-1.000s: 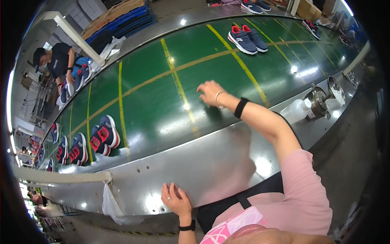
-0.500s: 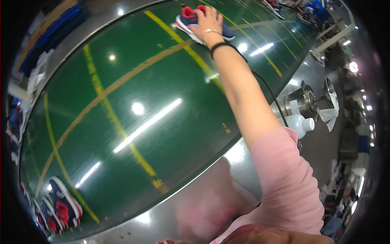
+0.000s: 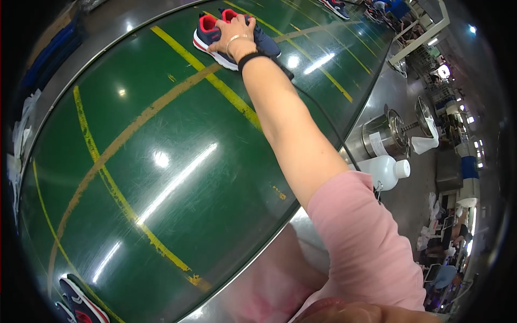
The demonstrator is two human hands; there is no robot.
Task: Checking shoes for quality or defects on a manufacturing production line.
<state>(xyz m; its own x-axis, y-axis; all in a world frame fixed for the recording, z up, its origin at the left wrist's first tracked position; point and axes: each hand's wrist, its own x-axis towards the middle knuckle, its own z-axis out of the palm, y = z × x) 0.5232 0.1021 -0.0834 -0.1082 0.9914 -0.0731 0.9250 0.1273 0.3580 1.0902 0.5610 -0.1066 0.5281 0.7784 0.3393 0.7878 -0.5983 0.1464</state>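
Observation:
My right hand (image 3: 235, 35) reaches out at arm's length to the far side of the green surface. Its fingers and thumb are closed over a pair of navy sneakers (image 3: 265, 44) with red linings and white soles. The two shoes stand side by side, partly covered by the hand. A bracelet and a black band circle the wrist, and a thin black cable (image 3: 328, 116) trails from it past the forearm. My left hand is out of view.
Yellow stripes cross the green tabletop (image 3: 177, 129). More navy sneakers (image 3: 83, 304) lie at the lower left, and another shoe (image 3: 336, 8) at the far end. Right of the arm are a white bottle (image 3: 382, 171) and a metal canister (image 3: 383, 134) with a raised lid.
The view has shifted, and the sneakers under my right hand now appear further left and slightly lower, with the yellow stripes. The lower-left shoes have slid toward the rim. My right hand keeps its grip.

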